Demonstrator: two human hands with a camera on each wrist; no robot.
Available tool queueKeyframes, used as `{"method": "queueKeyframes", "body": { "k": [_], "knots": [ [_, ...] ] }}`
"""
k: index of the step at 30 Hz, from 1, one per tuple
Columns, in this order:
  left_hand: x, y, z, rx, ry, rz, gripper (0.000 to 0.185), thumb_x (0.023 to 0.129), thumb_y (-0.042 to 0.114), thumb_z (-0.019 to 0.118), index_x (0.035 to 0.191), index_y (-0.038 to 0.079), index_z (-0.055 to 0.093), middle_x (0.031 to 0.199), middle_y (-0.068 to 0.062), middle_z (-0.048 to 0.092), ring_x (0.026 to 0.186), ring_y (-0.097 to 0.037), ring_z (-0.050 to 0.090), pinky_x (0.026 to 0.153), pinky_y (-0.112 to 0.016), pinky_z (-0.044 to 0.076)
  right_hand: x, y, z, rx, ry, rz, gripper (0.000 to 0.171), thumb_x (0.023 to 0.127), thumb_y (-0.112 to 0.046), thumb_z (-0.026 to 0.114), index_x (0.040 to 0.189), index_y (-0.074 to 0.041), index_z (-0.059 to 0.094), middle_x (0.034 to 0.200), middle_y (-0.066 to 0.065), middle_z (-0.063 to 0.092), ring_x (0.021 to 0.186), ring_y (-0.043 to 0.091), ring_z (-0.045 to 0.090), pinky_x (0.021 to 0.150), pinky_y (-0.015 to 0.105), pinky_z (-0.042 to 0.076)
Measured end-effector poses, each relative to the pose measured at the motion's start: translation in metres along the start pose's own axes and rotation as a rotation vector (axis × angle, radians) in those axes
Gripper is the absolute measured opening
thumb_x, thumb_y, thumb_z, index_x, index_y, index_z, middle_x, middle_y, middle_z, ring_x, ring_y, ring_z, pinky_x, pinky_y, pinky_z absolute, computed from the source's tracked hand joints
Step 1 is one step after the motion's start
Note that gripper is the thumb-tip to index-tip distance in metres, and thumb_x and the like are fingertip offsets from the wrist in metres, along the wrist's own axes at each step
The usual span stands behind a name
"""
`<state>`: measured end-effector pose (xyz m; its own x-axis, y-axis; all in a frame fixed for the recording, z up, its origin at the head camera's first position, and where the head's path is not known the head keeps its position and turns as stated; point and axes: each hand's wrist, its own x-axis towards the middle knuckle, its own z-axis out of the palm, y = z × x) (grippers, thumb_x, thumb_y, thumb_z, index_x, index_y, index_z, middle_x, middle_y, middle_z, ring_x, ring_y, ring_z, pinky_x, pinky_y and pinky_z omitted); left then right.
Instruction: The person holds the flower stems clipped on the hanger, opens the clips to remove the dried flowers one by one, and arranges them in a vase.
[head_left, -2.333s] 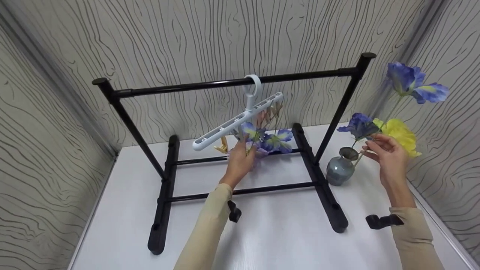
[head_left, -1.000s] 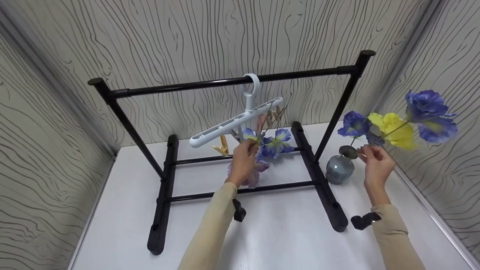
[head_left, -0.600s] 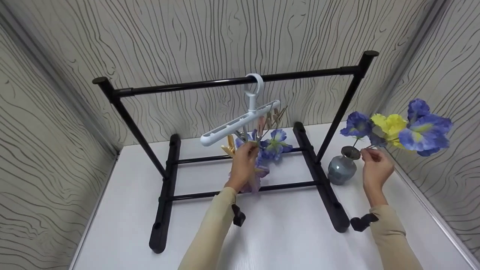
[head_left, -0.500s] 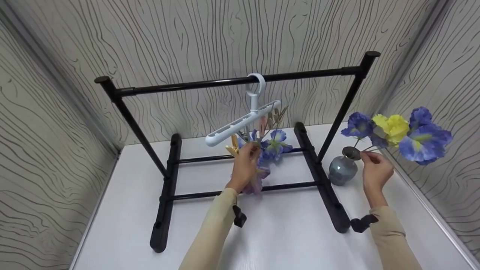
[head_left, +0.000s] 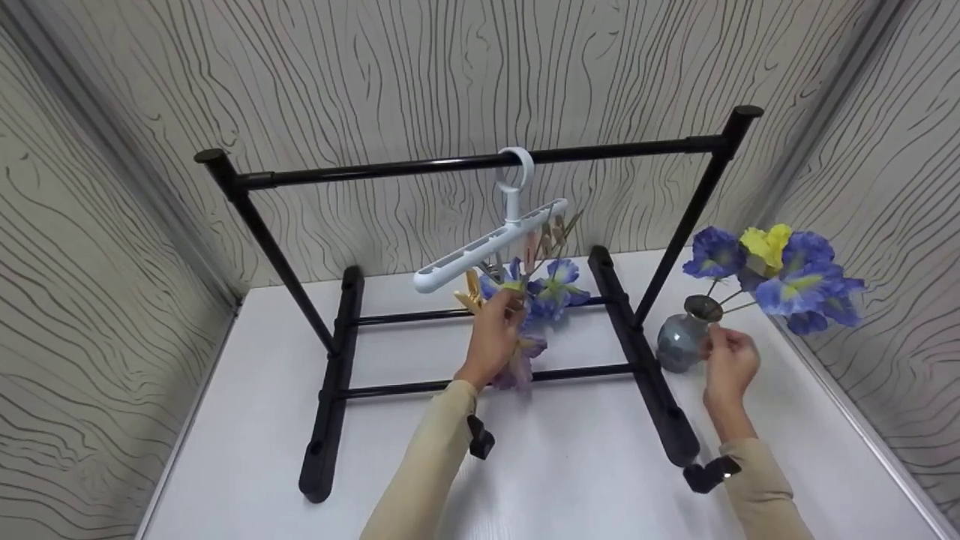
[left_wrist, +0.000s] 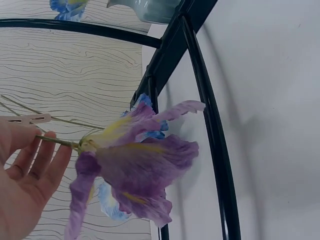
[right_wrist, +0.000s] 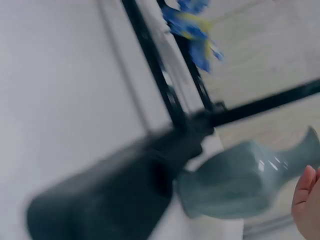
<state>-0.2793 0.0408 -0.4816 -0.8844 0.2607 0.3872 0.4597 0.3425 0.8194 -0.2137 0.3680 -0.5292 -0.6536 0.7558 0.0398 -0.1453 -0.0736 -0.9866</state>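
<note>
My left hand (head_left: 493, 337) is below the pale blue hanger (head_left: 480, 249), pinching the stem of a purple iris (left_wrist: 145, 160) whose bloom points downward. Blue artificial irises (head_left: 553, 291) hang head-down beside it, near pink and brown clothespins (head_left: 530, 251). A gold clothespin (head_left: 470, 291) dangles by my left fingers. On the right stands a grey-blue vase (head_left: 679, 343) holding blue flowers (head_left: 804, 281) and a yellow flower (head_left: 765, 244). My right hand (head_left: 731, 371) is beside the vase's neck, fingers loosely bent, off the stems; whether it touches the vase is hard to see.
A black rack (head_left: 375, 171) carries the hanger on its top bar. Its feet (head_left: 667, 420) and low crossbars (head_left: 420, 388) rest on the white table (head_left: 570, 465). Wood-patterned panels (head_left: 420, 75) enclose the back and sides.
The blue flower that my right hand held by its stem now leans in the vase. That hand has let go and moved down and left. My left hand stays under the hanger, holding the purple iris.
</note>
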Motion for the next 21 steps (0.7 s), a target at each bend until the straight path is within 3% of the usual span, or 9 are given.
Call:
{"method": "queueKeyframes", "body": {
  "k": [5,11,16,21],
  "knots": [
    [-0.001,0.000,0.004,0.013,0.016,0.024,0.016,0.099,-0.004,0.062,0.114,0.001,0.065,0.106,-0.014,0.070,0.097,-0.024,0.067,0.088,-0.038,0.056,-0.044,0.009,0.023,-0.065,-0.280,0.117,0.019,0.106,-0.007,0.058,0.091,0.003,0.062,0.069,-0.002,0.063,0.063,0.008,0.062,0.060,0.020,0.056],
    [-0.003,0.001,0.004,0.038,0.026,0.070,0.015,0.097,-0.006,0.062,0.111,-0.001,0.066,0.104,-0.015,0.072,0.095,-0.026,0.069,0.086,-0.038,0.057,-0.067,-0.017,0.068,-0.038,-0.525,0.088,0.022,0.108,-0.010,0.054,0.099,0.007,0.065,0.080,0.006,0.070,0.075,0.014,0.069,0.068,0.026,0.059],
    [-0.005,0.001,0.002,0.044,0.016,0.055,0.016,0.099,-0.007,0.061,0.112,-0.001,0.067,0.104,-0.016,0.072,0.093,-0.023,0.070,0.083,-0.034,0.058,-0.074,-0.040,0.099,0.027,-0.662,0.054,0.024,0.110,-0.013,0.053,0.108,0.009,0.064,0.095,0.012,0.074,0.090,0.018,0.072,0.079,0.032,0.061],
    [-0.008,0.001,-0.002,0.093,0.026,0.057,0.017,0.099,-0.005,0.061,0.114,-0.001,0.067,0.107,-0.018,0.072,0.093,-0.024,0.070,0.084,-0.035,0.058,-0.078,-0.048,0.123,0.123,-0.751,0.103,0.033,0.112,-0.016,0.047,0.122,0.013,0.058,0.109,0.016,0.073,0.102,0.022,0.072,0.089,0.037,0.059]
  ]
}}
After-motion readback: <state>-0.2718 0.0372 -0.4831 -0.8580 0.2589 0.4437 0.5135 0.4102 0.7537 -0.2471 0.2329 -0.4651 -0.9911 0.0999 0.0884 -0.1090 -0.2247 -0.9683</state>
